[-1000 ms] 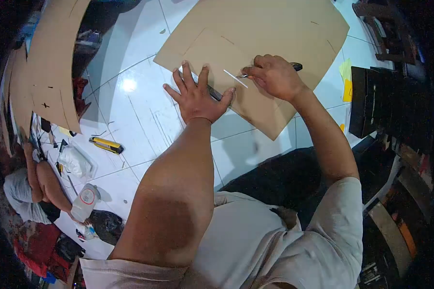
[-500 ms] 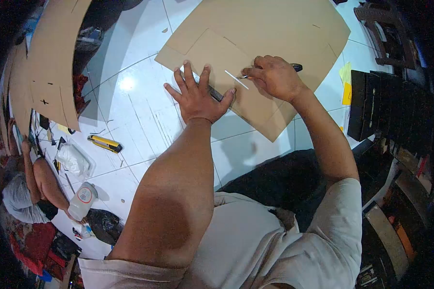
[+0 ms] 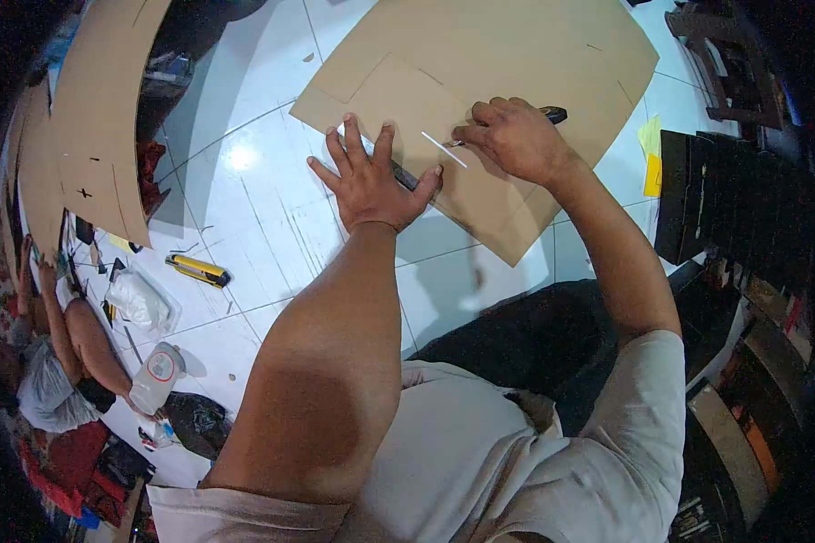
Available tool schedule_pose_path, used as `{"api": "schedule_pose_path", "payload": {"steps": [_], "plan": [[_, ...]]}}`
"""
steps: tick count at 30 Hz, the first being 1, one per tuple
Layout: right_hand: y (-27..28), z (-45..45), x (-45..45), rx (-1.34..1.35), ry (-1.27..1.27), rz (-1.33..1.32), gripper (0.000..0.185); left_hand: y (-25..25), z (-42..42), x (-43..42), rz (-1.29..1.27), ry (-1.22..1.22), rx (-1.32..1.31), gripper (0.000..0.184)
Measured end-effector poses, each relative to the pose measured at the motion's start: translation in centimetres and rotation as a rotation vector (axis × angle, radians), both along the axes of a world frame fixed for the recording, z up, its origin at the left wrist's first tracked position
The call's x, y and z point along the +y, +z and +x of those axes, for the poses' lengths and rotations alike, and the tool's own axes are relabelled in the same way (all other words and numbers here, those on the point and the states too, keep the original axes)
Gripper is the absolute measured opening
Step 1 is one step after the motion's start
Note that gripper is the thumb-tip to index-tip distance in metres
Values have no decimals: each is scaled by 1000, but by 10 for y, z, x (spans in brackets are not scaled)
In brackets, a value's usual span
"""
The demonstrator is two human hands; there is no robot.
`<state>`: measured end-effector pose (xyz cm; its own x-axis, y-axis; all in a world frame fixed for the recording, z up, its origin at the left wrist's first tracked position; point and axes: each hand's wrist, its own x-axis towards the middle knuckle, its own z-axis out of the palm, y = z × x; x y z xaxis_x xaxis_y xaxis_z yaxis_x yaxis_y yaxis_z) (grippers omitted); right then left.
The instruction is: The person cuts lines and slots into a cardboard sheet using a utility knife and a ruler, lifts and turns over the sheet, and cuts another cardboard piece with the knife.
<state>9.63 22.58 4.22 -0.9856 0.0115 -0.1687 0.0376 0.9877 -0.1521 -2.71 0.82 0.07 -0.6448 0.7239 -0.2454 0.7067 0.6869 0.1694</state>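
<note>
A large brown cardboard sheet (image 3: 552, 54) lies on the tiled floor, with pencil-like lines and a narrow white slot (image 3: 444, 149) cut in it. My left hand (image 3: 376, 185) presses flat near the sheet's lower left edge, fingers spread. Under its thumb side runs a dark, ruler-like strip (image 3: 406, 176), partly hidden by the hand. Just right of the slot, my right hand (image 3: 521, 140) is closed around a utility knife (image 3: 553, 115). Its dark rear end sticks out behind the hand, and its tip points at the slot's right side.
A yellow utility knife (image 3: 197, 270) lies on the floor at left, near a white plastic bag (image 3: 139, 301) and a white bottle (image 3: 157, 376). Another person (image 3: 63, 362) sits at far left. More cardboard (image 3: 100, 109) stands at upper left; a black box (image 3: 697, 199) is at right.
My right hand has shifted slightly upward, tilting the knife's rear end up. My left hand stays put. The person at far left has moved slightly to the right.
</note>
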Motion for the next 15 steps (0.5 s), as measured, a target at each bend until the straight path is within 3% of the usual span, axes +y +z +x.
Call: {"api": "schedule_pose_path", "payload": {"steps": [15], "plan": [[5,4,-7,-108,-124,-45,29,-4,1,0,40,13,17,105]]}}
